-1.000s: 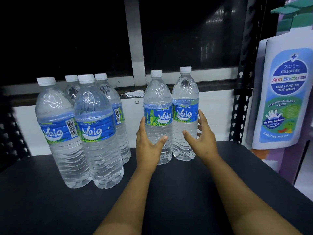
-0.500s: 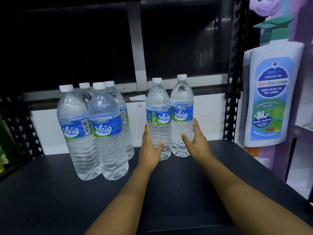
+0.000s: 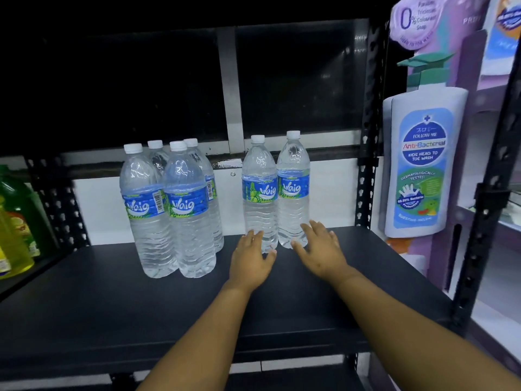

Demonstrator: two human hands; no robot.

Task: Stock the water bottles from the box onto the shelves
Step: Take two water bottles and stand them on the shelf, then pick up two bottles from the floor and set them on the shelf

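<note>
Two water bottles [image 3: 277,193] stand upright as a pair on the dark shelf [image 3: 112,306], touching each other side by side, near the back panel. To the left of this pair, well apart, a group of four bottles [image 3: 172,210] stands close together. The box is not in view.

The risk here is tipping. The bottles are tall and narrow, and both hands are low at their bases; a knock from a wrist or a finger while the hands pull away could rock one bottle, and because the two touch, one could push the other over. Also the gap between the pair and the group of four may leave the row uneven if it is not closed.

The left hand [image 3: 251,259] is just in front of the left bottle of the pair, palm down, with straight relaxed fingers [image 3: 255,238] that reach its base; whether they touch it is not sure. The right hand [image 3: 321,249] is in front of the right bottle, spread flat, with its fingers loose and holding nothing. Both forearms stretch forward over the shelf.

Right of the pair, beyond the shelf post [image 3: 366,165], hangs a big soap bottle display [image 3: 423,165]. Far left of the pair stand yellow and green bottles [image 3: 17,221].
</note>
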